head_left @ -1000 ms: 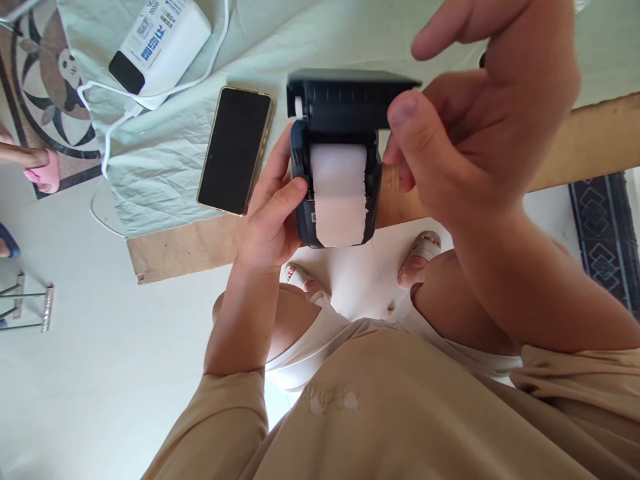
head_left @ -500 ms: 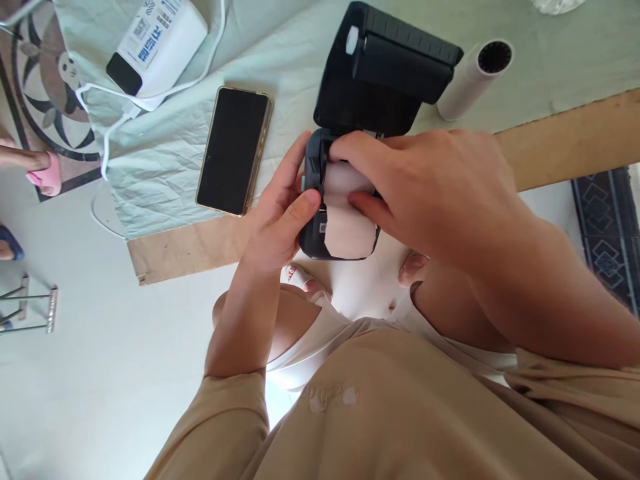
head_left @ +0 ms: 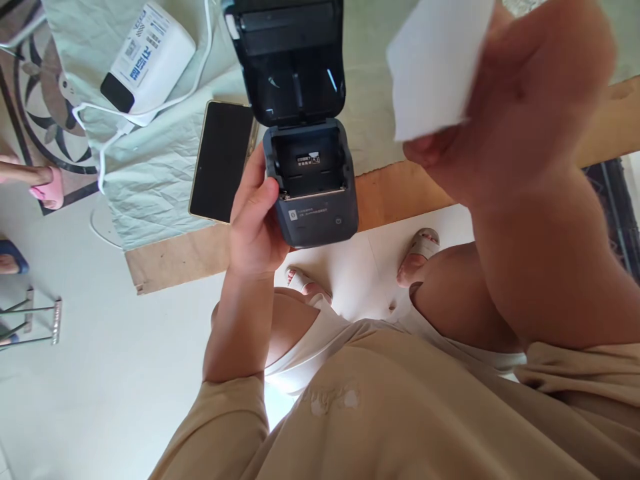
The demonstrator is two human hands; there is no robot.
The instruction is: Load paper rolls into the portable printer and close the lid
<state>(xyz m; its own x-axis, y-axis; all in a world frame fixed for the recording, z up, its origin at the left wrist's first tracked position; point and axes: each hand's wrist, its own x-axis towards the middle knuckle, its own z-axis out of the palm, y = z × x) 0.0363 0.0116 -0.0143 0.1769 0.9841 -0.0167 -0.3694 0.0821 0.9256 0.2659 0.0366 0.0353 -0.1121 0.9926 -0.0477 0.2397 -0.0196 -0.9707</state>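
My left hand (head_left: 257, 217) is closed around the left side of a small dark label printer (head_left: 317, 220), thumb on its edge. The printer's black lid (head_left: 295, 73) is swung up, and its paper bay lies bare with a small printed sticker (head_left: 309, 159) inside. Up at the right, my right hand (head_left: 530, 107) is blurred and grips a roll of white paper (head_left: 435, 67), whose loose end hangs toward the left. The roll's core and most of my right fingers are hidden behind the paper and the hand.
A phone (head_left: 223, 160) lies on the green cloth (head_left: 150, 200) left of the printer. Behind it stands a white box-shaped device (head_left: 160, 60) with a white cable (head_left: 197, 73). A wooden board edge (head_left: 175, 267) runs along the table's front. Another person's foot in a pink slipper (head_left: 49, 187) shows at far left.
My right hand has lifted the paper roll out of the printer and carried it up and right. The printer has turned, its lid now leaning further left. My left hand still holds it.
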